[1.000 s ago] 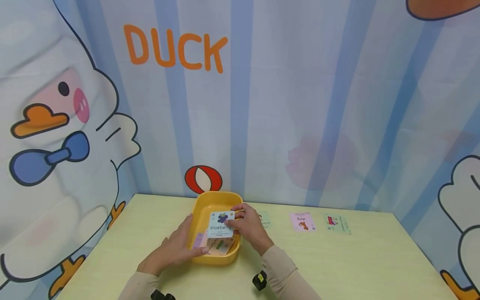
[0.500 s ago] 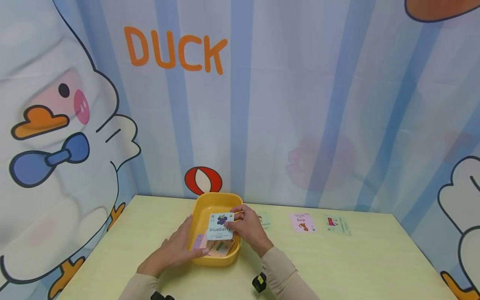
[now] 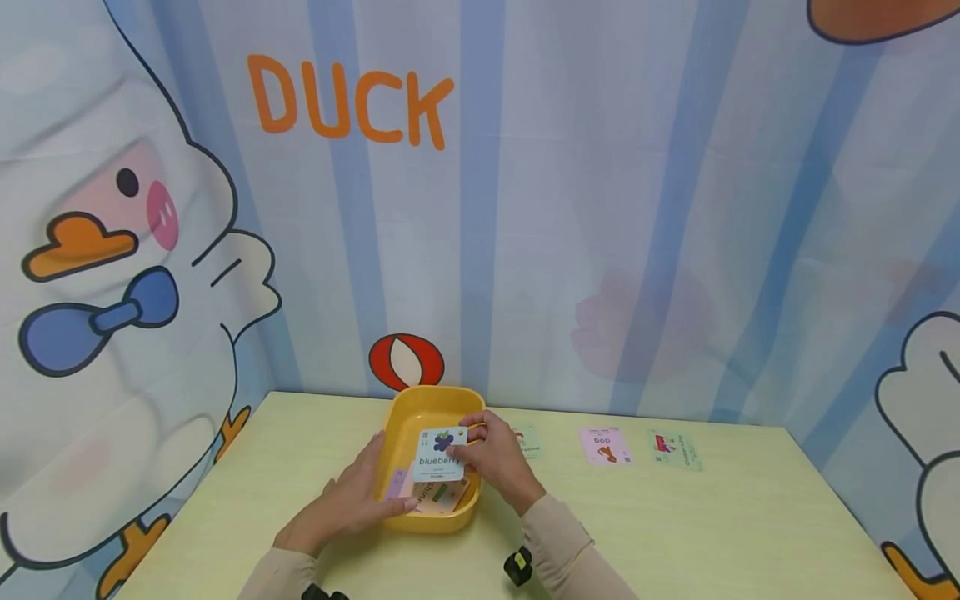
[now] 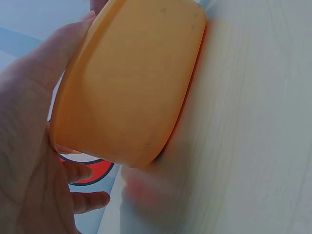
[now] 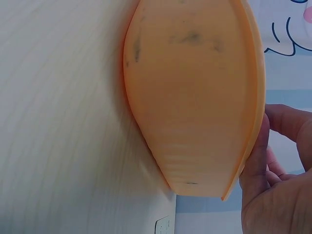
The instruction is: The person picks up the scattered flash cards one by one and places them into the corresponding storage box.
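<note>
A white card printed "blueberry" [image 3: 439, 460] is held by its right side in my right hand [image 3: 504, 463], tilted above the yellow tray [image 3: 402, 414]. Beneath it, other cards [image 3: 444, 497] lie in the near part of the tray, partly covered. My left hand [image 3: 347, 500] rests against the tray's left side, fingers along the edge and thumb over the near rim. The left wrist view shows the tray's outer wall [image 4: 131, 83] beside that hand, two fingertips sticking out past it. In the right wrist view my right hand [image 5: 278, 180] is at the tray's rim; the card is hidden there.
On the light yellow table [image 3: 637, 525], a green card [image 3: 527, 442] lies partly behind my right hand. Farther right lie a pink "dog" card [image 3: 606, 447] and another green card [image 3: 674, 450]. A striped duck-print cloth [image 3: 540, 208] stands behind the table.
The blueberry card has dropped very slightly in the head view, by little more than the whole picture's own small shift. Both hands keep nearly the same positions.
</note>
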Tool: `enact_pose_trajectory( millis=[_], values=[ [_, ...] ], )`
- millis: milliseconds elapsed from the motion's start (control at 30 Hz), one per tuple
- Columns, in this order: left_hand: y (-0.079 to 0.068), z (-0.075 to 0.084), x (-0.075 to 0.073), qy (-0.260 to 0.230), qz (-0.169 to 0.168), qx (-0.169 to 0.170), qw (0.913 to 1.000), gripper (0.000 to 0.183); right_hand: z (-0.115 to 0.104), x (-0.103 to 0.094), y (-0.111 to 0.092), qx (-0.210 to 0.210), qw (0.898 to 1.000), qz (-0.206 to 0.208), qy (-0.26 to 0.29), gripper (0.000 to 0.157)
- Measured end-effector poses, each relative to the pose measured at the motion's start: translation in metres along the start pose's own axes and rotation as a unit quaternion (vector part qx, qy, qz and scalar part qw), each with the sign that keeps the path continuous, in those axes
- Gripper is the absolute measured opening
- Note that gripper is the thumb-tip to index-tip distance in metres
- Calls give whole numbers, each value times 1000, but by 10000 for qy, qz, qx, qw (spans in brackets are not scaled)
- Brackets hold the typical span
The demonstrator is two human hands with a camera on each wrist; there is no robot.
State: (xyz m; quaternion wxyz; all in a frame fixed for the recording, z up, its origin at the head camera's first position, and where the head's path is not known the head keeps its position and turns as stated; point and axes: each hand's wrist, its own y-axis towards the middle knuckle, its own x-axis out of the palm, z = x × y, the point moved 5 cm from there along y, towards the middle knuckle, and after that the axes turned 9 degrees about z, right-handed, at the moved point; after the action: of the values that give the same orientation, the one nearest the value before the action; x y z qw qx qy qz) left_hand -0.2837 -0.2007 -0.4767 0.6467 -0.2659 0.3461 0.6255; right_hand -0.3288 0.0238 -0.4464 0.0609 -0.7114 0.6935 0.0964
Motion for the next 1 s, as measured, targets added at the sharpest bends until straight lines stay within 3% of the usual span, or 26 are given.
enact_pose_trajectory(
  millis=[1000],
  values=[
    [0, 0, 0, -84, 11, -3, 10000, 123, 0, 1, -2, -209, 9996, -125, -104, 43]
  ],
)
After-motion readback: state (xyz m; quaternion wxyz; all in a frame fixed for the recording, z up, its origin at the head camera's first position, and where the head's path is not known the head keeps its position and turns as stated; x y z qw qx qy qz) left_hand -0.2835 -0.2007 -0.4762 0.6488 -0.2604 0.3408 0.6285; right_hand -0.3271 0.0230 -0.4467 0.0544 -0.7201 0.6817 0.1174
